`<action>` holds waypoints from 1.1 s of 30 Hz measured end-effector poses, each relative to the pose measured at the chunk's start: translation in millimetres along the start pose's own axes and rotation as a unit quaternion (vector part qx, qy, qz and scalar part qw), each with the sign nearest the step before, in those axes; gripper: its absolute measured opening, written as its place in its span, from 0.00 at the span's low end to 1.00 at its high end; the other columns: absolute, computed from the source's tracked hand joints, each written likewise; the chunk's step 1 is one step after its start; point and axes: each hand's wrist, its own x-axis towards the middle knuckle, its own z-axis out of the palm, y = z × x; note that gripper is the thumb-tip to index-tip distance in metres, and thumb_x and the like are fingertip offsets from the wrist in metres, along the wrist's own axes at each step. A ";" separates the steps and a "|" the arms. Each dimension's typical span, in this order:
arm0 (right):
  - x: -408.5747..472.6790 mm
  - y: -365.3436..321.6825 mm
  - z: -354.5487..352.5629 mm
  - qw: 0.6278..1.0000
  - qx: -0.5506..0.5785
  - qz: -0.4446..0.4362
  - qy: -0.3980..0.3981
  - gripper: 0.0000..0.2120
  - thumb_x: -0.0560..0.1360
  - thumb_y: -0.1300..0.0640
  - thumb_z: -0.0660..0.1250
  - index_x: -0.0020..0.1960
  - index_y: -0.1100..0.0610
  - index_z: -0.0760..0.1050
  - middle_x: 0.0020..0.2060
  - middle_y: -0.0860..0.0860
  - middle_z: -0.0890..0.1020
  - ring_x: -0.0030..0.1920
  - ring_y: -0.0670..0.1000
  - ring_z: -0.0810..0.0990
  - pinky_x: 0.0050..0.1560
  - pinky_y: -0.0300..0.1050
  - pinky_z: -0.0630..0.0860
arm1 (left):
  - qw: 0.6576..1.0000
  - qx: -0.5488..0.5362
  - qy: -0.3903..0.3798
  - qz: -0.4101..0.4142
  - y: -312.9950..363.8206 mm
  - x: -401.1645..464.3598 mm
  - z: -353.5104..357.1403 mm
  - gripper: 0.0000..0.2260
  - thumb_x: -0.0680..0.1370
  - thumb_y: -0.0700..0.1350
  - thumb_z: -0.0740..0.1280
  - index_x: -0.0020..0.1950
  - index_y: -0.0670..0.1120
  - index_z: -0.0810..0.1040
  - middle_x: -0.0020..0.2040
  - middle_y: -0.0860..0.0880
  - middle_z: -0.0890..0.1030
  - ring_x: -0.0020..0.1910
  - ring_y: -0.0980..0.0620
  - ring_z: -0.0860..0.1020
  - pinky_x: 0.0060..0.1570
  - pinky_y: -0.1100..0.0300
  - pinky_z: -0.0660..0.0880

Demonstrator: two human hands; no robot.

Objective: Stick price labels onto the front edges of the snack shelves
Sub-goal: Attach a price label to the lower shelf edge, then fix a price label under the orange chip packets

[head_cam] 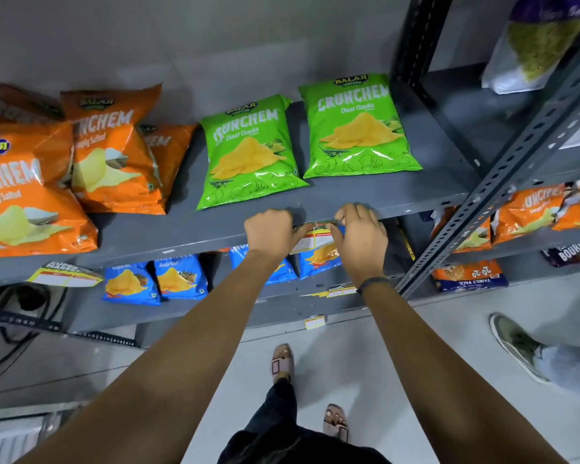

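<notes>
Hands work at the shelf's front edge (215, 234): the left hand (270, 229) and right hand (360, 234) each pinch one end of a price label (313, 236), holding it flat against the edge, probably for sticking. Just behind the edge lie green chip bags (248, 152), which this label likely prices.

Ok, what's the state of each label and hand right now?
left hand: pressing label at shelf edge
right hand: pinching label's top
price label: hanging from top shelf edge, between hands
left label: stuck on, sticking outward
lower labels: on lower edges
</notes>
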 end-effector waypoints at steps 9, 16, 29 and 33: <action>-38.6 -74.2 35.8 0.980 0.182 0.030 -0.074 0.04 0.73 0.57 0.68 0.46 0.57 0.76 0.43 0.56 0.82 0.46 0.58 0.80 0.44 0.54 0.78 | 0.989 -0.100 0.054 -0.097 -86.8 -58.0 -9.8 0.18 0.78 0.57 0.60 0.39 0.44 0.77 0.39 0.41 0.83 0.42 0.38 0.80 0.32 0.58 0.66; -62.0 -215.3 108.0 0.946 0.279 0.003 -0.163 0.04 0.73 0.58 0.68 0.46 0.57 0.78 0.42 0.58 0.85 0.43 0.58 0.82 0.46 0.56 0.80 | 0.918 -0.196 0.176 -0.297 -258.8 -127.0 -11.3 0.13 0.78 0.50 0.62 0.39 0.42 0.74 0.38 0.39 0.81 0.41 0.38 0.78 0.32 0.55 0.65; -106.6 -365.3 215.0 0.866 0.381 0.171 -0.274 0.12 0.79 0.58 0.60 0.49 0.66 0.76 0.42 0.58 0.75 0.44 0.53 0.71 0.44 0.49 0.72 | 0.986 -0.107 0.081 -0.101 -393.8 -119.8 -29.2 0.12 0.78 0.54 0.63 0.51 0.46 0.76 0.49 0.44 0.81 0.52 0.42 0.75 0.46 0.50 0.70; -102.3 -360.8 219.2 0.844 0.403 0.216 -0.281 0.12 0.79 0.55 0.60 0.53 0.63 0.76 0.45 0.56 0.76 0.47 0.53 0.73 0.50 0.51 0.73 | 0.985 -0.138 0.015 -0.105 -390.9 -102.4 -29.4 0.10 0.79 0.48 0.62 0.52 0.42 0.75 0.48 0.39 0.81 0.48 0.38 0.78 0.40 0.52 0.73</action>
